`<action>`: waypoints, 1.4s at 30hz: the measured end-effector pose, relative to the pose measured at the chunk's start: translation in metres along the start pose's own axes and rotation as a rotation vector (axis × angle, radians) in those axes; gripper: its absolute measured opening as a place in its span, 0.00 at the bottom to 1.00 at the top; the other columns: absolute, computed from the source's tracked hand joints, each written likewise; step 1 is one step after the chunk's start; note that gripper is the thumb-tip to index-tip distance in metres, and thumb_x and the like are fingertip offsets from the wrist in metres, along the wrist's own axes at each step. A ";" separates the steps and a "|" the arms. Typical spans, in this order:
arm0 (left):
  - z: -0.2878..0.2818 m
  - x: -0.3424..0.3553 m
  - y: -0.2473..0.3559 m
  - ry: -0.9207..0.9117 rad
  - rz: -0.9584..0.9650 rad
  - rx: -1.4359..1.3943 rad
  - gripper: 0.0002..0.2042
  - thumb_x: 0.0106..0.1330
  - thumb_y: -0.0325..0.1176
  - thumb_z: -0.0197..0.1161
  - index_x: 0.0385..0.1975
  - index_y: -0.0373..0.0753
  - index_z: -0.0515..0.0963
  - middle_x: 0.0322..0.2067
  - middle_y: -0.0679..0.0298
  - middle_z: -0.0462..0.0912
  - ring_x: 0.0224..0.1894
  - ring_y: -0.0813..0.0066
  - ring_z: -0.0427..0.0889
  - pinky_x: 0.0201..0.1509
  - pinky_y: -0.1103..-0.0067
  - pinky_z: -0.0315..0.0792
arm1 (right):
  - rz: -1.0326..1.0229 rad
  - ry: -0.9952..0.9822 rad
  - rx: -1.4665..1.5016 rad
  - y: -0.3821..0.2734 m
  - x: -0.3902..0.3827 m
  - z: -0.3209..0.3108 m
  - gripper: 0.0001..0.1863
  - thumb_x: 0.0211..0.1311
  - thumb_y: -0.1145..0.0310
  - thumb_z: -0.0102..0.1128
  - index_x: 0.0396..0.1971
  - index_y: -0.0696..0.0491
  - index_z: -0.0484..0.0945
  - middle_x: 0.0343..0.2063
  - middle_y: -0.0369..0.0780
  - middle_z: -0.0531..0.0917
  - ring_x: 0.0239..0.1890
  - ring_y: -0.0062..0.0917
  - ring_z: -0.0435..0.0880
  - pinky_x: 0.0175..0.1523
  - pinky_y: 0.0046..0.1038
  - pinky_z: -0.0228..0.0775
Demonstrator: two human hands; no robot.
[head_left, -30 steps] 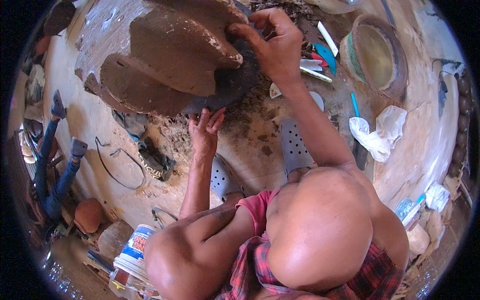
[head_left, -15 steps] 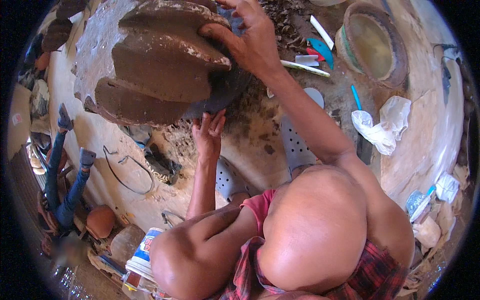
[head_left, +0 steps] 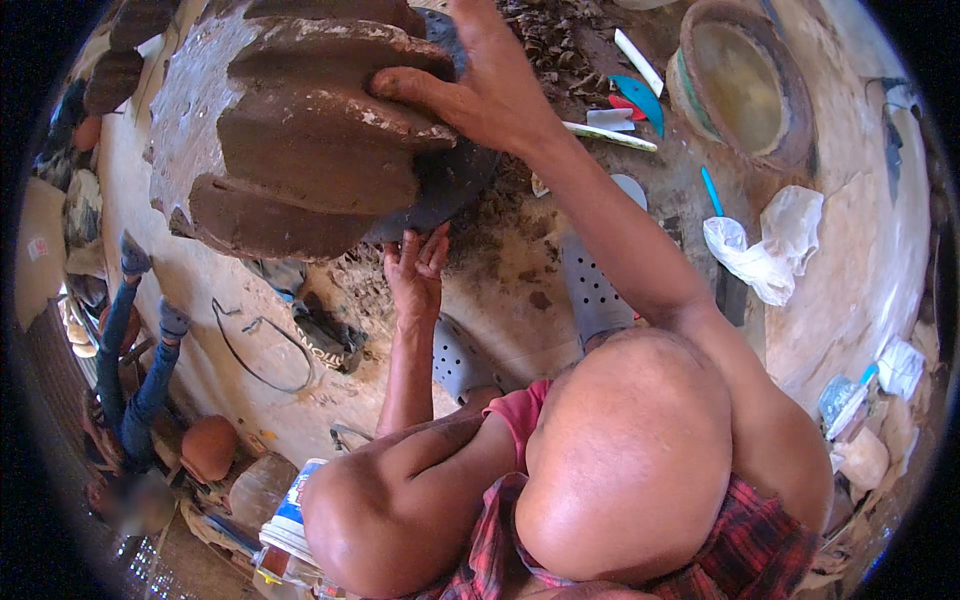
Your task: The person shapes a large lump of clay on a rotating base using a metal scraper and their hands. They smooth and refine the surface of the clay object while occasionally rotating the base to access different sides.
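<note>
A big brown clay form (head_left: 310,150) with deep ridges fills the upper left, its left face greyish and smoother. Beneath its right side lies a dark round disc (head_left: 450,190). My right hand (head_left: 490,90) is stretched wide, its thumb laid along a ridge of the clay; its other fingertips are cut off by the upper picture edge. At the disc's near rim, my left hand (head_left: 413,268) points away from me, its fingers extended and touching the rim from below.
Beyond my right arm lie a teal scraper (head_left: 640,100), a white strip (head_left: 638,62) and a bowl of murky water (head_left: 745,95). Clay scraps (head_left: 560,45) litter the ground. A plastic bag (head_left: 765,245) lies at right, a tub (head_left: 290,520) by my left knee. Another person's legs (head_left: 140,370) show at left.
My right hand has shifted up and left, its thumb farther onto the clay. The clay form has turned slightly, its near edge a little lower in view. My left hand has barely moved.
</note>
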State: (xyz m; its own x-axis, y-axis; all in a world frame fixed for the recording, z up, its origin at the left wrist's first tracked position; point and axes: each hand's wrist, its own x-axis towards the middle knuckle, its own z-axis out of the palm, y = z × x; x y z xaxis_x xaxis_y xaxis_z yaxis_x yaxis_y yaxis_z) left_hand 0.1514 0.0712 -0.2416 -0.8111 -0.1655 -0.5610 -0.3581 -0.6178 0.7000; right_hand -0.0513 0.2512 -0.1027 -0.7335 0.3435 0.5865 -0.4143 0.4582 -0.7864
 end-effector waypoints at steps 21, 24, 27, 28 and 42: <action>-0.015 0.004 0.002 -0.019 0.011 0.025 0.27 0.79 0.38 0.65 0.71 0.41 0.62 0.61 0.49 0.79 0.60 0.53 0.86 0.55 0.71 0.88 | -0.125 -0.327 0.005 0.086 -0.048 -0.045 0.49 0.61 0.45 0.77 0.76 0.52 0.65 0.72 0.49 0.72 0.75 0.53 0.67 0.79 0.50 0.59; -0.016 0.006 0.004 -0.005 -0.005 0.034 0.26 0.79 0.38 0.64 0.71 0.41 0.62 0.61 0.49 0.79 0.60 0.53 0.86 0.55 0.70 0.88 | -0.226 -0.280 -0.011 0.086 -0.038 -0.029 0.50 0.59 0.43 0.78 0.75 0.52 0.66 0.71 0.50 0.73 0.74 0.54 0.68 0.78 0.51 0.60; -0.016 0.006 0.005 -0.015 0.020 0.043 0.26 0.80 0.38 0.64 0.71 0.41 0.62 0.61 0.48 0.79 0.60 0.53 0.86 0.55 0.70 0.88 | -0.190 -0.331 -0.161 0.093 -0.044 -0.021 0.51 0.60 0.38 0.73 0.76 0.51 0.65 0.72 0.48 0.72 0.74 0.54 0.68 0.76 0.53 0.60; -0.016 0.005 0.004 -0.012 0.024 0.051 0.26 0.80 0.38 0.64 0.71 0.41 0.62 0.61 0.48 0.79 0.60 0.53 0.86 0.55 0.70 0.88 | -0.174 -0.360 -0.204 0.096 -0.050 -0.021 0.51 0.60 0.37 0.72 0.76 0.50 0.65 0.73 0.48 0.71 0.75 0.54 0.67 0.76 0.54 0.60; -0.031 0.006 0.005 -0.009 0.011 0.019 0.28 0.78 0.39 0.66 0.71 0.41 0.62 0.62 0.50 0.78 0.63 0.50 0.83 0.61 0.67 0.86 | -0.192 -0.510 -0.317 0.092 -0.051 -0.028 0.54 0.49 0.52 0.83 0.77 0.44 0.66 0.68 0.40 0.77 0.72 0.39 0.72 0.73 0.48 0.59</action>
State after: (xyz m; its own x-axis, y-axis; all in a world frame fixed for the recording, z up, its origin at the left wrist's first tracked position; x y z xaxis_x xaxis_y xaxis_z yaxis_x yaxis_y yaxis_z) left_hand 0.1586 0.0431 -0.2551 -0.8189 -0.1651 -0.5497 -0.3580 -0.6016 0.7141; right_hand -0.0368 0.2987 -0.1993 -0.8590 -0.1675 0.4839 -0.4416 0.7206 -0.5345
